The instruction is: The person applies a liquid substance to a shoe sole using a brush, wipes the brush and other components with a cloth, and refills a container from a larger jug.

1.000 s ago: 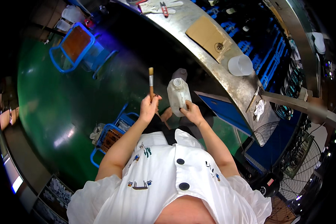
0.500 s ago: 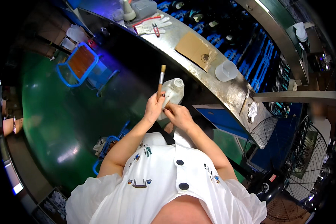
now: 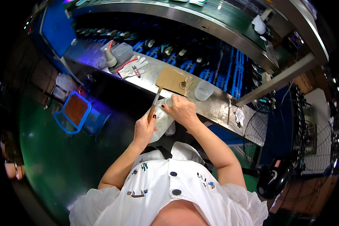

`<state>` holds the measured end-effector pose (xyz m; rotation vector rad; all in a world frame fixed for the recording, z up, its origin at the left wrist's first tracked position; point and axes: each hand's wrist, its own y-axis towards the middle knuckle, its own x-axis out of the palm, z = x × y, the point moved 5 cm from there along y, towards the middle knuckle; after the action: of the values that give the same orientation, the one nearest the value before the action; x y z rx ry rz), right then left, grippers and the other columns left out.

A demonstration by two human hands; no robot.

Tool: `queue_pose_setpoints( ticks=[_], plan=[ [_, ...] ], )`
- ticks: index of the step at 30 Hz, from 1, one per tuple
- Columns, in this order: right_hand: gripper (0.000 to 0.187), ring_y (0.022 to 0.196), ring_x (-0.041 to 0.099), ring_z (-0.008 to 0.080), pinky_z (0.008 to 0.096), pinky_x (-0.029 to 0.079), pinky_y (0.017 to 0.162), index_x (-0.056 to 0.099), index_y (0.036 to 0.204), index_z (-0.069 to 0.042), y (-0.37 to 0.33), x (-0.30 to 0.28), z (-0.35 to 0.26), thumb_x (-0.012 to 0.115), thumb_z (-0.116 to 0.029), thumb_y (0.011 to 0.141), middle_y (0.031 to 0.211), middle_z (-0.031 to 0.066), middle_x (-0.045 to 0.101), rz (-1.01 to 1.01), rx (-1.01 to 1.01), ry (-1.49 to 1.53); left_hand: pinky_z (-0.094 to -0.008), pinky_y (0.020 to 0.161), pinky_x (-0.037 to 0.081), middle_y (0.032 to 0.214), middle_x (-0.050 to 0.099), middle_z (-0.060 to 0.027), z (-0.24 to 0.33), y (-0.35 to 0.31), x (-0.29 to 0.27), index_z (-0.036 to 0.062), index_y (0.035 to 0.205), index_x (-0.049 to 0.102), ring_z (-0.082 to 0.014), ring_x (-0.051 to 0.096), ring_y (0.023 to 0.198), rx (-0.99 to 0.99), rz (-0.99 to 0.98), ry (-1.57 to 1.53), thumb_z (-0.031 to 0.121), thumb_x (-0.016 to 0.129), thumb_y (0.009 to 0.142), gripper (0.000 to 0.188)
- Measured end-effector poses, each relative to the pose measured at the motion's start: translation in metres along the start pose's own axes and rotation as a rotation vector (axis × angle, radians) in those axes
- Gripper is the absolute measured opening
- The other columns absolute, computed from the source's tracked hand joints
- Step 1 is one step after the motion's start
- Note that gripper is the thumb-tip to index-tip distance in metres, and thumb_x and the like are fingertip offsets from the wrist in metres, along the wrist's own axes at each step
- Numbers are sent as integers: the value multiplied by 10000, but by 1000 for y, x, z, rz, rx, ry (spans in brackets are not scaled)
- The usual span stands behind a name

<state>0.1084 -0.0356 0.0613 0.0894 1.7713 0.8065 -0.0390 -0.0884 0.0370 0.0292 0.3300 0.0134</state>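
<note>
A white translucent plastic jug (image 3: 162,122) is tilted between my hands in front of the bench edge. My left hand (image 3: 142,130) is closed round the wooden handle of a flat paintbrush (image 3: 154,102), its bristles pointing up and away, and rests against the jug's left side. At the jug's top, my right hand (image 3: 184,112) has its fingers closed round the round cap (image 3: 168,101). Part of the cap and the jug's lower end are hidden.
Across the metal bench (image 3: 216,110) lie brown cardboard (image 3: 171,80), a translucent plastic cup (image 3: 203,90), a white glove (image 3: 133,69) and red snips (image 3: 136,71). Behind runs a conveyor of shoes. A blue-framed chair (image 3: 72,113) stands left, a black fan (image 3: 275,177) right.
The jug and brush have come up toward the bench. My right hand has moved from the jug's side to its cap. The view has turned, showing more conveyor.
</note>
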Motion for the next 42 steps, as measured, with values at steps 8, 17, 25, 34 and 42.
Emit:
queue_pose_setpoints(
  ticks=[8, 17, 25, 34, 42],
  plan=[
    [353, 419, 565, 208, 299, 422, 363, 492, 669, -52, 11, -19, -1, 646, -369, 690, 486, 95, 548, -54, -29, -107, -268, 455, 438, 579, 530, -92, 17, -1, 8, -63, 1029, 542, -151, 555, 454, 84, -114, -23, 133, 473, 880, 256],
    [230, 372, 542, 216, 317, 419, 345, 464, 631, -59, -3, -17, 2, 579, -239, 719, 437, 90, 520, -19, -38, -108, -280, 437, 427, 521, 509, -85, 19, -2, 6, -46, 852, 554, -165, 550, 434, 185, -155, -9, 97, 489, 854, 157],
    [350, 384, 555, 202, 308, 433, 353, 482, 653, -56, -3, -10, -4, 615, -373, 720, 461, 89, 541, -91, 49, -168, -298, 449, 431, 514, 524, -113, 3, 3, 7, -54, 819, 552, -188, 566, 453, 155, -145, 29, 165, 487, 863, 233],
    [221, 447, 576, 283, 392, 450, 408, 507, 794, -14, 18, 25, -35, 495, -233, 770, 545, 142, 573, -256, 10, -30, -384, 524, 452, 627, 582, -186, -31, 4, -18, -11, 859, 593, -324, 590, 569, 31, -3, 22, 186, 526, 834, 210],
    [195, 386, 521, 188, 286, 368, 346, 519, 669, -60, 2, 48, -25, 539, -241, 737, 454, 27, 480, -205, -177, -211, -414, 554, 437, 659, 579, -192, -24, -3, -21, -5, 863, 578, -346, 576, 619, 201, 24, 149, 186, 541, 808, 202]
  ],
)
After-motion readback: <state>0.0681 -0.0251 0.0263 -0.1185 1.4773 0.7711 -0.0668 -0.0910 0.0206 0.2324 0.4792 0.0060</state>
